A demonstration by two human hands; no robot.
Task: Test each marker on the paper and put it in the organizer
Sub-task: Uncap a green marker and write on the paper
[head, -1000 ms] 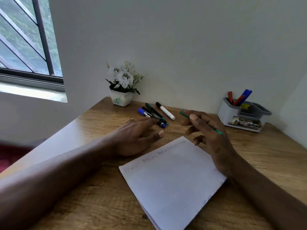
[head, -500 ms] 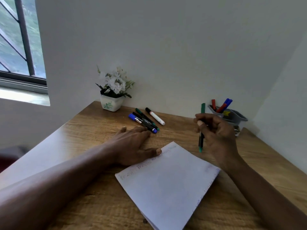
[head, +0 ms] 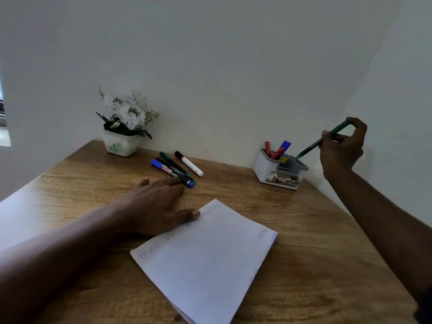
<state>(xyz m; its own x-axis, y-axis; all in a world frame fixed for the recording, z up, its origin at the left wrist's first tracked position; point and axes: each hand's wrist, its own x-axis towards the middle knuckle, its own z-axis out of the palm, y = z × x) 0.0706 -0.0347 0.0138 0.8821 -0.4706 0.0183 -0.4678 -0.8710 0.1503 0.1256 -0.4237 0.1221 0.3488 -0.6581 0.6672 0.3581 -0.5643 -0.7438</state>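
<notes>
The right hand (head: 342,149) is pinching a green marker (head: 323,139), tip seemingly at the rim of the far-right organizer (head: 264,170); the left hand (head: 156,204) is lying flat at the far edge of the paper (head: 210,260).

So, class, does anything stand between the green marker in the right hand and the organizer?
Nothing visible does. The green marker, held by the right hand, slants tip-down toward the grey compartment of the organizer. The red and blue markers stand in the white compartment beside it, clear of its path.
</notes>
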